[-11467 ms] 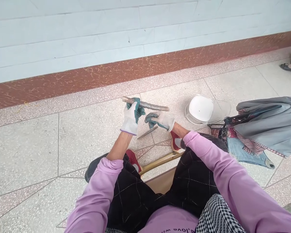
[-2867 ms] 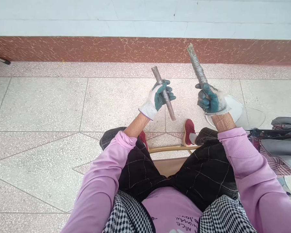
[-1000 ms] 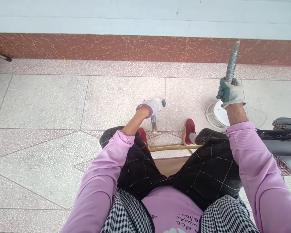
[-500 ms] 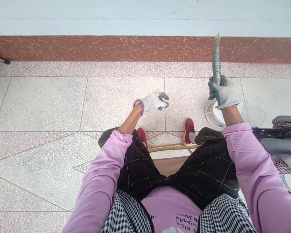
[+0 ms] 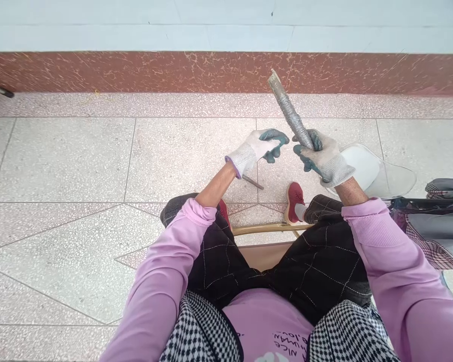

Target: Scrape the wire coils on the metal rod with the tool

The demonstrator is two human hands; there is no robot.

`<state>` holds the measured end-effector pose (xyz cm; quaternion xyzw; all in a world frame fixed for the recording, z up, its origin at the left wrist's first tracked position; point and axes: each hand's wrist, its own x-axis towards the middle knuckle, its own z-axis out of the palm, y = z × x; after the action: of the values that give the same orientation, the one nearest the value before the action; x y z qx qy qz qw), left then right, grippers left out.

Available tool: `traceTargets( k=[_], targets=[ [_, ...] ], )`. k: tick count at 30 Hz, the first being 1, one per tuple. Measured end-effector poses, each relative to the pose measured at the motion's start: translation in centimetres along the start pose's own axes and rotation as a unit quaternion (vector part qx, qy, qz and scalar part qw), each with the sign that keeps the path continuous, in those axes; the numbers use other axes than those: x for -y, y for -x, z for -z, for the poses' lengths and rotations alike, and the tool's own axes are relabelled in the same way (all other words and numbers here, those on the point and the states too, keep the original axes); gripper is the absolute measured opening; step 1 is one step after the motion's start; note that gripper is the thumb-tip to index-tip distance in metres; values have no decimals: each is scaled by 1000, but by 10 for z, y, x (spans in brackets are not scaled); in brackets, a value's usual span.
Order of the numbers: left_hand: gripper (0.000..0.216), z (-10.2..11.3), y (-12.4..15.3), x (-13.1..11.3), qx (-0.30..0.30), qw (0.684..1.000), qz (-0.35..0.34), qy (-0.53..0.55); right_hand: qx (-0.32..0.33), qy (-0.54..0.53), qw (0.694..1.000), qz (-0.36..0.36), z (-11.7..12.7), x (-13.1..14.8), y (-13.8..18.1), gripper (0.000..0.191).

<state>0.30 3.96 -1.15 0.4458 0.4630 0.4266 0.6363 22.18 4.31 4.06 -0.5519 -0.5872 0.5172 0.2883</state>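
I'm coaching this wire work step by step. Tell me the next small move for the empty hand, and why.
Probably close the left hand on the wire-wrapped rod just beside the right hand. The left is open and empty, close to the rod, which only the right hand grips, tilted up.

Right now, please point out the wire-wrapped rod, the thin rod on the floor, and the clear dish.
wire-wrapped rod point(image 5: 290, 114): head view, middle of the wrapped shaft.
thin rod point(image 5: 253, 182): head view, visible part on the floor.
clear dish point(image 5: 400, 177): head view, transparent right rim.
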Motion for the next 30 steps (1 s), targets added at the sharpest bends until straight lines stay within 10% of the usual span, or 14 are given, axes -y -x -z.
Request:
traceTargets(
  k=[23, 30],
  targets=[
    [14, -14, 14, -7, -40, 993, -10, -113, 98, -64, 993, -1, -14, -3, 5, 39],
    [12, -23, 18, -4, -52, 986, 27, -154, 6, 238, 971, 21, -13, -20, -12, 25]
  ],
)
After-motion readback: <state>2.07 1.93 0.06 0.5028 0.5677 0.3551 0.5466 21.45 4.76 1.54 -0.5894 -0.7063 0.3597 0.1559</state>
